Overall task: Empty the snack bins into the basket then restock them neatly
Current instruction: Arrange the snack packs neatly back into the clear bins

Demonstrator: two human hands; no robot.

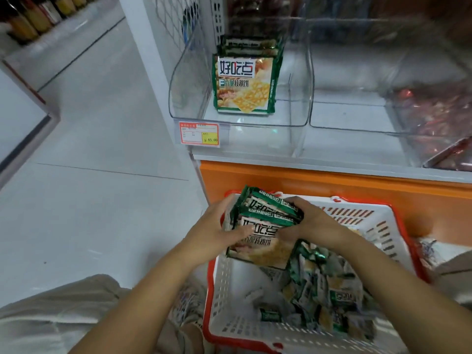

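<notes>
Over the far left corner of a white basket with a red rim, my left hand and my right hand together grip a stack of green snack packets, one hand on each side. More loose green packets lie in the basket's right half. On the shelf above, a clear plastic bin holds a neat upright row of the same green packets. The clear bin to its right looks empty.
A red price tag hangs on the shelf edge under the left bin. Red-wrapped snacks fill a bin at the far right. An orange panel runs under the shelf. Grey floor lies to the left, with bottles on a far shelf.
</notes>
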